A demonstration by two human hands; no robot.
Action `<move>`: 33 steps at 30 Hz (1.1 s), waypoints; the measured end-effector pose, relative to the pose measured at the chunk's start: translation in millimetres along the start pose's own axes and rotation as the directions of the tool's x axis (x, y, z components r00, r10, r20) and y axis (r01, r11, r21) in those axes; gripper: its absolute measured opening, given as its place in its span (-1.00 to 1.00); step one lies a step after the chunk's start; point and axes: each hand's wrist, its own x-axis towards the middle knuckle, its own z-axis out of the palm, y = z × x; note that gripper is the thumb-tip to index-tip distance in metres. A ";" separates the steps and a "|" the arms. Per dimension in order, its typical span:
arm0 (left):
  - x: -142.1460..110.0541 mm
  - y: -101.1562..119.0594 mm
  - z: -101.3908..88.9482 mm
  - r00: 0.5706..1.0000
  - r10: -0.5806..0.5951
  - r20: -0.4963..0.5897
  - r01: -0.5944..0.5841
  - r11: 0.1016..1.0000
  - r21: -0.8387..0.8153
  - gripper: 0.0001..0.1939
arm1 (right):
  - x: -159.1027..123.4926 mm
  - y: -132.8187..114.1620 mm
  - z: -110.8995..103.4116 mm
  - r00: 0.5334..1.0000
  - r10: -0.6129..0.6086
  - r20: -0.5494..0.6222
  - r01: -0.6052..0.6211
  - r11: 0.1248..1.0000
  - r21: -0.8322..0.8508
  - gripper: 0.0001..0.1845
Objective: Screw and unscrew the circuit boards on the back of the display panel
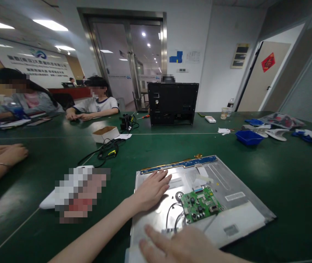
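Observation:
A silver LCD panel (pixel 150 215) lies back side up on the table in front of me. My left hand (pixel 152 188) rests flat on its upper left part, fingers stretched out. My right hand (pixel 181 244) is over the panel's near edge, slightly blurred, with fingers apart and nothing seen in them; I cannot tell whether it touches the panel. Between the hands and to the right sits a green circuit board (pixel 202 205), with black wires (pixel 168 215) on its left. A narrow blue circuit strip (pixel 184 163) runs along the panel's far edge, joined by a white ribbon cable (pixel 202 171).
A black monitor housing (pixel 173 104) stands at the back. A blue tray (pixel 249 137) and gloves (pixel 311 137) lie to the right. To the left are a small box (pixel 105 134), black cables (pixel 105 150) and a white object (pixel 48 200). A person's hands (pixel 10 157) rest at the far left; other people sit beyond.

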 end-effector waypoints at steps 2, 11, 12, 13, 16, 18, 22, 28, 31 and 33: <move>-5.1 -1.4 -2.6 0.999 0.021 0.037 -0.022 0.999 0.034 -0.53 | -31.2 22.2 -7.4 0.965 0.236 -0.112 -0.236 0.972 0.010 -0.33; -15.5 -30.9 -11.6 0.995 0.087 0.055 -0.091 0.992 0.092 -0.52 | -131.4 121.8 33.1 0.656 0.732 -0.183 -0.729 0.678 0.095 -0.42; -15.3 -34.3 -13.2 0.995 0.086 0.059 -0.092 0.991 0.099 -0.52 | -132.4 120.7 40.9 0.660 0.730 -0.175 -0.724 0.681 0.108 -0.41; -15.0 -37.4 -15.0 0.995 0.083 0.064 -0.089 0.990 0.106 -0.52 | -131.6 117.8 47.2 0.654 0.735 -0.179 -0.727 0.676 0.119 -0.40; -15.5 -45.0 -20.1 0.996 0.067 0.053 -0.073 0.990 0.117 -0.55 | -122.9 103.7 55.7 0.632 0.749 -0.199 -0.741 0.659 0.130 -0.41; -18.3 -49.1 -22.3 0.998 0.054 0.036 -0.058 0.990 0.128 -0.56 | -116.3 94.1 55.6 0.622 0.754 -0.210 -0.746 0.652 0.133 -0.44; -28.5 -53.8 -24.1 1.000 0.004 0.013 -0.006 0.989 0.148 -0.56 | -108.4 79.1 52.9 0.627 0.758 -0.181 -0.747 0.651 0.134 -0.45; -37.8 -42.2 -40.5 0.999 -0.052 -0.006 0.052 0.998 0.046 -0.68 | -101.9 76.2 33.0 0.660 0.743 -0.108 -0.731 0.669 0.131 -0.54; -36.6 -34.1 -51.8 0.995 -0.090 -0.032 0.087 0.993 -0.085 -0.72 | -92.0 83.1 18.4 0.681 0.725 -0.108 -0.696 0.686 0.215 -0.46; -35.2 -30.2 -54.7 0.993 -0.102 -0.053 0.088 0.973 -0.215 -0.72 | -81.9 89.3 11.6 0.720 0.686 -0.104 -0.647 0.718 0.257 -0.35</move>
